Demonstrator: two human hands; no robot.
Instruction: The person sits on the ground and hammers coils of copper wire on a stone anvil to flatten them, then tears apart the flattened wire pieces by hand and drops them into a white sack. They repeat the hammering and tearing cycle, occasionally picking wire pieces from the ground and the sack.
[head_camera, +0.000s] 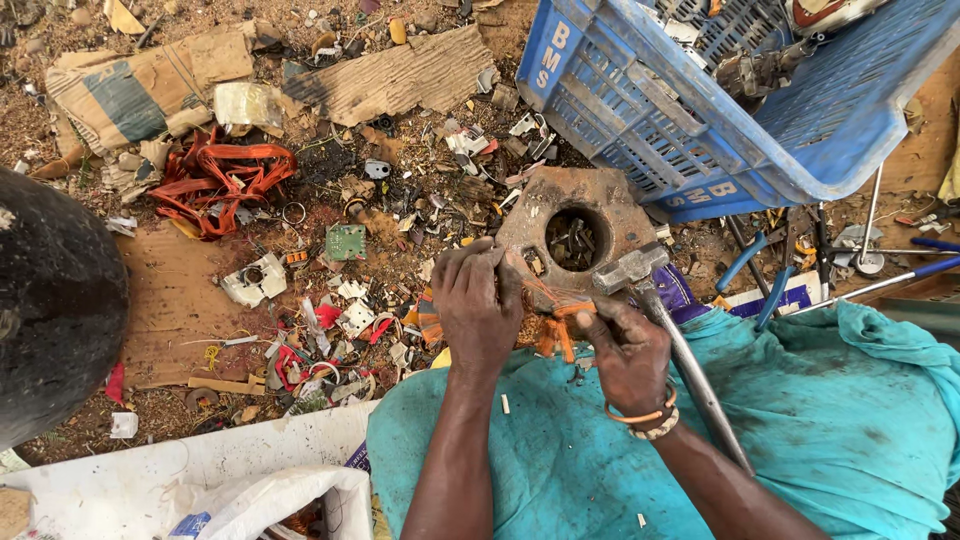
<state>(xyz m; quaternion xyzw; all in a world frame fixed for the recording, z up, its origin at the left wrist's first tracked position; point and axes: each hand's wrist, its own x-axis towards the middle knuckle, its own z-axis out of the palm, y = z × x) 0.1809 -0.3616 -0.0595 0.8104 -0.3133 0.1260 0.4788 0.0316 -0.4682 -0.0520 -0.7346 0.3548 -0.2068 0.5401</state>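
Both forearms reach forward, close together. The left hand lies palm down, fingers curled. The right hand is closed in a pinch, wrist bent.

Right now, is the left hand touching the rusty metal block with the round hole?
Touching. The head view shows the left hand with its fingers lying over the near left edge of the rusty metal block, no gap visible between them.

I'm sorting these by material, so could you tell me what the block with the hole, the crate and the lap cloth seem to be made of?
The block looks like heavy metal, rusty brown and pitted, probably iron or steel. The crate looks like moulded plastic, blue with slotted walls. The lap cloth looks like woven fabric, teal, creased and stained.
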